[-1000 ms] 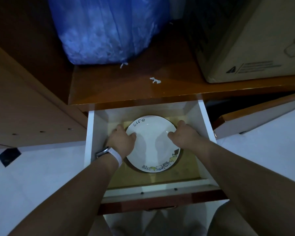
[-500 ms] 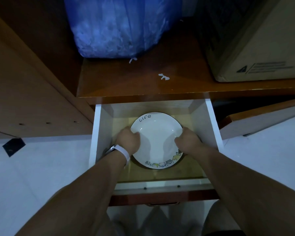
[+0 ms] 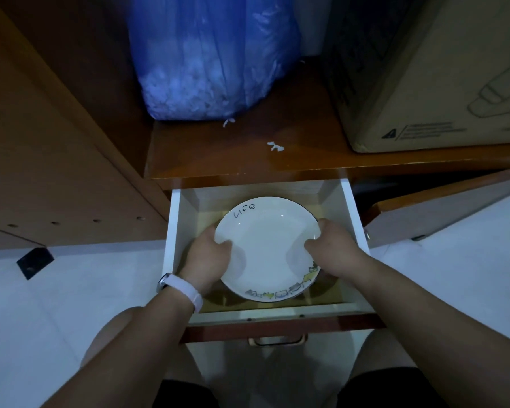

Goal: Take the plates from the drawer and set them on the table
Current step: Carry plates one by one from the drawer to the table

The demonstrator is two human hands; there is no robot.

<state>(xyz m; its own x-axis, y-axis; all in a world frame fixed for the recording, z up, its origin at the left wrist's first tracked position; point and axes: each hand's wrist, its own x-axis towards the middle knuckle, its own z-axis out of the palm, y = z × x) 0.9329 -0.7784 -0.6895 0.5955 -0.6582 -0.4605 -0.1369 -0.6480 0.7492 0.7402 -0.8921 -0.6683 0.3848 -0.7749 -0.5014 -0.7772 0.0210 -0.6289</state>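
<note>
Head view looks down on two hands gripping one round white ceramic plate [image 3: 267,245] from opposite sides. The left hand [image 3: 206,257], with a white wristband [image 3: 186,291] on its wrist, grips the plate's left rim, thumb laid on the upper face and the fingers curled under the edge. The right hand [image 3: 334,250] grips the right rim the same way, thumb on top and fingers tucked below. The plate has a thin dark edge, the handwritten word "Life" near its upper left, and a row of small cartoon figures along its lower rim.

It sits in the centre of the frame, inside the open white-walled wooden drawer [image 3: 171,231]; whether it rests on the drawer floor or is raised off it cannot be told. A dark shape shows under its lower edge, too dim to identify. A pale metal handle [image 3: 277,340] hangs from the drawer's reddish-brown front.

Above the drawer, a brown wooden shelf [image 3: 242,160] carries a blue plastic bag [image 3: 209,54], filled with pale material, at upper centre. A tan cardboard box [image 3: 442,72] stands at upper right.
</note>
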